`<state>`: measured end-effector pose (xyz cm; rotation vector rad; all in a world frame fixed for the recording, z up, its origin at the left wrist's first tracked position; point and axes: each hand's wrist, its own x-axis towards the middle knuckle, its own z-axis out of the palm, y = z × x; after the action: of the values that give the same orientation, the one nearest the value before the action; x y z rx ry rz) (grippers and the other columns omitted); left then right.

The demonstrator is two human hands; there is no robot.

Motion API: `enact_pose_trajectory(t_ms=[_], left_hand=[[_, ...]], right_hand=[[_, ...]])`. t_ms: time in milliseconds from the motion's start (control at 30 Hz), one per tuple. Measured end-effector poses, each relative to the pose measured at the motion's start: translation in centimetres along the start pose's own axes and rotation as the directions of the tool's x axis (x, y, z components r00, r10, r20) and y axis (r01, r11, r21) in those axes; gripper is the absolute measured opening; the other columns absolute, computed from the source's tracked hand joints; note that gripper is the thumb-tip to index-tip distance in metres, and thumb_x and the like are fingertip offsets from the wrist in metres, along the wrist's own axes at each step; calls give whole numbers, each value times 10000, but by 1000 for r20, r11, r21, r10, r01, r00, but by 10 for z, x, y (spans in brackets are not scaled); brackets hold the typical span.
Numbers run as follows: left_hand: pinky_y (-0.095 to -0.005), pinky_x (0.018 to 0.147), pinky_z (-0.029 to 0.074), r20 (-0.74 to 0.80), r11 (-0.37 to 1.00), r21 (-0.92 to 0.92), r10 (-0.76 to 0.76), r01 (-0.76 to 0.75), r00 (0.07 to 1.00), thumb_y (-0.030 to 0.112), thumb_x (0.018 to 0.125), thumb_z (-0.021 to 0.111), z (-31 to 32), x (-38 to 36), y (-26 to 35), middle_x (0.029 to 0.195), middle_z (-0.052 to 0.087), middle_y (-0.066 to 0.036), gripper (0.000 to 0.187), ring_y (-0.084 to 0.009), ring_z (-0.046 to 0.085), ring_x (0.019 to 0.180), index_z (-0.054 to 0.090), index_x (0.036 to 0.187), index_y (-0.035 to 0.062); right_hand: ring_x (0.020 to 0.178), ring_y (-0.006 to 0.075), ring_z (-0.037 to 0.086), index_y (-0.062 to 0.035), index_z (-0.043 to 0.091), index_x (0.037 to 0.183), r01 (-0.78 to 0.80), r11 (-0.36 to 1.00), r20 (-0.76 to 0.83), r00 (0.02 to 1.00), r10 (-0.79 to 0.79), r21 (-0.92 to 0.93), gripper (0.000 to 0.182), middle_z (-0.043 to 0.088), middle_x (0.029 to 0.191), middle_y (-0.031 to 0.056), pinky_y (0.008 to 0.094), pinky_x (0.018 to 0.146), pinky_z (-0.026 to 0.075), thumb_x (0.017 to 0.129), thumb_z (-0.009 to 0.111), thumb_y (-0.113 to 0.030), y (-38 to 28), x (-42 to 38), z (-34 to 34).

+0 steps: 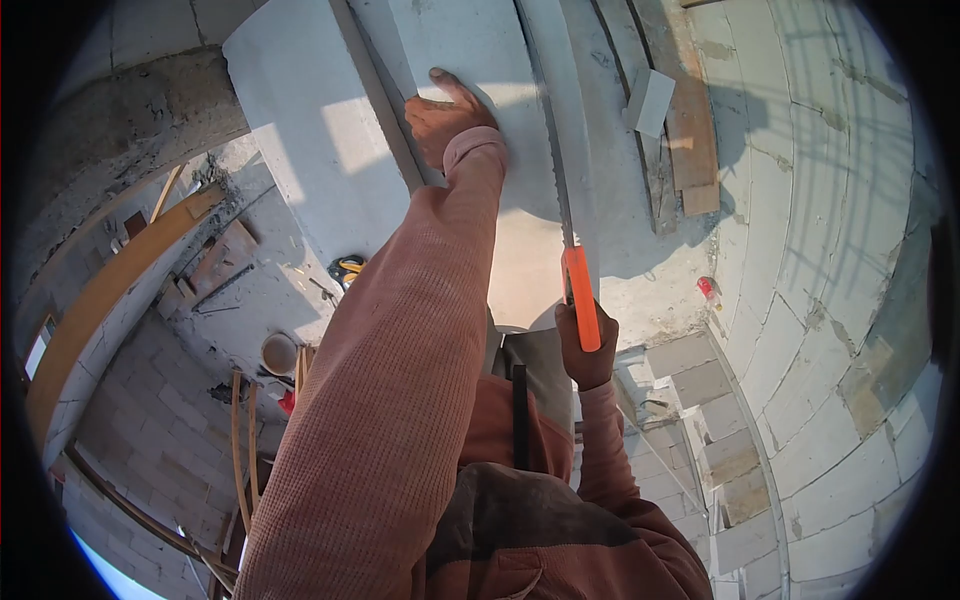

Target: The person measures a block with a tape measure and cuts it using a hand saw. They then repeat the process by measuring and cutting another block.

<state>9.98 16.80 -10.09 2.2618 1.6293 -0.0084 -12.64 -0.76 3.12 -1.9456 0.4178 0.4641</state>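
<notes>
A long saw (581, 300) with an orange handle is held in my right hand (587, 345), its fingers wrapped round the grip. The toothed blade points away from me along a pale block (515, 150). On that block's left part lies my left hand (447, 115), palm down, thumb apart from the fingers and holding nothing. Left of it is another large pale slab (310, 120), separated by a narrow gap.
Wooden boards (692, 140) and a small white block piece (650, 103) lie at the upper right. Block walls (800, 200) curve along the right. A yellow and black object (346, 270), a bucket (279, 353) and wooden strips are at the left.
</notes>
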Motion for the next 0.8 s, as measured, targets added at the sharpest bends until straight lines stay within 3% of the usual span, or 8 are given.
enact_pose_trajectory(t_ms=[33, 100, 167, 267, 333, 533, 667, 800], left_hand=[[-450, 680, 578, 12, 1000, -11, -1, 1, 1000, 610, 1005, 464, 0, 0, -3, 830, 608, -135, 565, -341, 686, 766, 545, 914, 58], [-452, 677, 572, 13, 1000, -27, 17, -16, 1000, 608, 999, 480, -2, -4, -5, 828, 605, -132, 557, -341, 684, 763, 539, 906, 62], [-454, 673, 566, -13, 998, -49, 30, -30, 999, 605, 994, 498, 1, -3, -3, 828, 603, -131, 550, -341, 681, 757, 531, 896, 65], [-455, 673, 556, 51, 994, -94, -56, 61, 997, 607, 990, 510, -9, -9, 0, 820, 602, -128, 547, -341, 677, 752, 525, 887, 70], [-473, 725, 548, 56, 994, -92, -52, 57, 997, 645, 983, 481, -11, -8, 1, 874, 613, -142, 607, -343, 673, 803, 558, 922, 47], [-477, 771, 555, 91, 992, -109, -47, 57, 995, 667, 979, 470, -12, -5, -3, 927, 639, -144, 640, -340, 689, 869, 569, 953, 36], [-480, 791, 561, 80, 991, -132, -4, 14, 997, 664, 986, 458, 2, 0, -11, 928, 642, -142, 629, -337, 692, 892, 552, 977, 42], [-476, 800, 561, 134, 992, -113, -44, 59, 990, 661, 993, 444, -13, -16, -8, 931, 640, -139, 620, -336, 693, 885, 536, 983, 48]], right_hand=[[529, 272, 603, 4, 602, 803, -5, 999, -7, 1000, 5, 34, 138, 597, 634, 127, 335, 561, 494, 878, 679, -83, -15, 36, 11], [520, 259, 564, 3, 583, 788, 371, 923, 0, 928, -373, -107, 146, 581, 633, 132, 342, 563, 483, 865, 677, -78, -32, 114, 29], [518, 260, 556, 3, 569, 792, 182, 982, -90, 980, -178, 45, 145, 555, 618, 126, 359, 560, 476, 856, 674, -75, -51, 122, 32], [514, 263, 563, 0, 574, 808, 297, 954, -116, 950, -291, 38, 154, 561, 614, 127, 366, 558, 475, 861, 684, -94, -26, 106, 41], [507, 267, 582, -6, 584, 811, 92, 994, -64, 994, -89, 52, 157, 576, 618, 130, 367, 553, 483, 871, 690, -105, -10, 71, 31], [498, 199, 567, 11, 602, 808, 33, 999, -40, 999, -32, 21, 151, 592, 613, 98, 323, 544, 485, 890, 689, -80, 12, 32, 9], [520, 283, 559, 19, 582, 807, 182, 982, -40, 983, -180, 48, 171, 571, 625, 161, 367, 573, 489, 864, 672, -114, -52, 124, 41], [554, 316, 588, 19, 544, 780, 264, 963, -110, 960, -258, 48, 203, 573, 640, 163, 391, 582, 492, 853, 677, -116, -31, 123, 45]])
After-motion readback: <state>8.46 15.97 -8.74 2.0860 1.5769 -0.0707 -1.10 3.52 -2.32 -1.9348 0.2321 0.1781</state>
